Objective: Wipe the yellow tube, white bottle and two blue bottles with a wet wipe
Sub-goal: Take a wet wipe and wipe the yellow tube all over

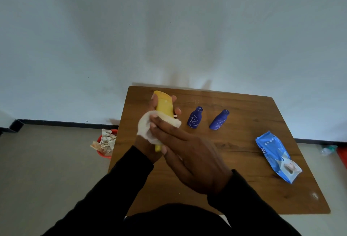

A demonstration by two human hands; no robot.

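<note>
A: Small wooden table [234, 153] with rounded corners, grain showing, against a plain pale wall [169, 29]. Red bin [102, 154] of crumpled wipes sits on the floor at its left.

B: Left hand [150, 142] grips the smooth yellow tube [164, 107] above the table; right hand [191, 160], fingers fairly straight, presses a soft white wet wipe [145, 128] on it. Two blue bottles [195, 118] stand just right, crinkly blue wipe pack [277, 157] further right.

the left hand [148, 147] grips the yellow tube [164, 106] above the table [244, 123] — the right hand [193, 158] presses a wet wipe [145, 129] on it. two blue bottles [194, 118] [219, 119] stand just beside.
</note>
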